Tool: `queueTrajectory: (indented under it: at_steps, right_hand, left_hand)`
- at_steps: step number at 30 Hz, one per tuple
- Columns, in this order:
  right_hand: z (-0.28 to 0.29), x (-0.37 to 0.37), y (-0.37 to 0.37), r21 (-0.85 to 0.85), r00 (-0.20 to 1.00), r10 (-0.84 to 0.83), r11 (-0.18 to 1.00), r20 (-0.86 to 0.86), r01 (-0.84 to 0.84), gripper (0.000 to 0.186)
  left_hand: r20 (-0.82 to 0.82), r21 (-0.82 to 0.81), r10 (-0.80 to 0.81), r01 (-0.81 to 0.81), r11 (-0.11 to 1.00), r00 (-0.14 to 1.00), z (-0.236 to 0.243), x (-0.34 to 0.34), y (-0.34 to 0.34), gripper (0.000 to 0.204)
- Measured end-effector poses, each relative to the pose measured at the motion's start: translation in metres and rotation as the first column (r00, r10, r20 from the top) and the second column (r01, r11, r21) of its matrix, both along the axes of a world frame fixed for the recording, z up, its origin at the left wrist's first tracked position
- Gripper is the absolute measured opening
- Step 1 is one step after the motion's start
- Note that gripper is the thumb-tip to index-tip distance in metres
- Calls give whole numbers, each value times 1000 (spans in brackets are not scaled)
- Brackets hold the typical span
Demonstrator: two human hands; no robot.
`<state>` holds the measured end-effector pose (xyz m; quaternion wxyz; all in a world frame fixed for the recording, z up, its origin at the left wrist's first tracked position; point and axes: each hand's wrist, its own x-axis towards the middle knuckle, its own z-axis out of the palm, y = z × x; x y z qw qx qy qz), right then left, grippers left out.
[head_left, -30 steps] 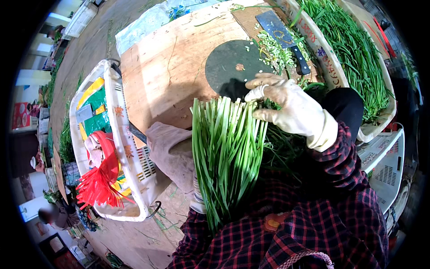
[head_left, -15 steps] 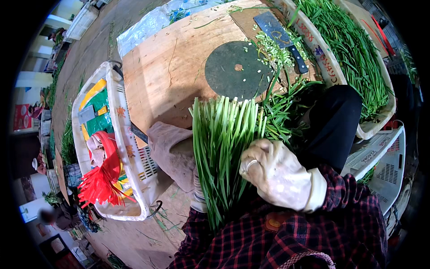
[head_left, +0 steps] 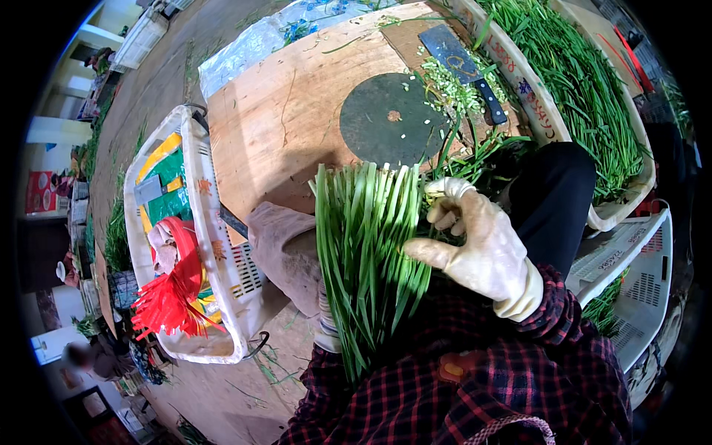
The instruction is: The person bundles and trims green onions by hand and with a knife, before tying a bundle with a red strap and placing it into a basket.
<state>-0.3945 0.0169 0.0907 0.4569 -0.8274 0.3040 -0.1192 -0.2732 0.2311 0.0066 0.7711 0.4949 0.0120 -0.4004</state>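
Note:
An upright bunch of long green garlic chives (head_left: pixel 368 245) stands in front of me, pale cut ends uppermost and leaves hanging toward my lap. My left hand (head_left: pixel 327 337) reaches behind it; only the glove cuff and wrist show, its fingers hidden by the leaves, and the bunch rests in its hold. Just right of the bunch is my right hand (head_left: pixel 486 241) in a whitish glove. Its thumb points left at the leaves and its fingers are bent, with a gap between them and nothing seen inside.
Beyond lies a wooden board (head_left: pixel 259 111) with a dark round disc (head_left: pixel 378 122), chopped pale bits and a cleaver (head_left: pixel 452 55). A crate of greens (head_left: pixel 549 111) stands at right. The left basket (head_left: pixel 236 326) holds red ties (head_left: pixel 174 304) and a small blade (head_left: pixel 148 189).
My right hand has opened from a closed grip at the bunch's right side and shifted up and right. The bunch stays upright, its right-hand stems now closer in.

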Motion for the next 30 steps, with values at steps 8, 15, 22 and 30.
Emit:
queueTrajectory:
  at_steps: [8, 15, 22, 30]
  right_hand:
    - [-28, -10, 13, -229, 998, 53, 972, 25, -46, 57]
    - [-22, -8, 12, -390, 988, 138, 908, -73, -156, 17]
    - [-27, -15, 9, -207, 953, 223, 962, 207, -180, 4]
    - [1, -29, 5, 187, 827, 526, 808, 201, -559, 6]
  left_hand:
    - [7, -13, 28, -28, 1000, 1000, 2, 0, 3, 74]
    - [9, -26, 45, -45, 999, 999, 3, 3, 4, 73]
    - [18, -43, 64, -63, 997, 998, 3, 7, 1, 72]
    - [18, -68, 106, -105, 992, 994, 2, 9, -9, 71]
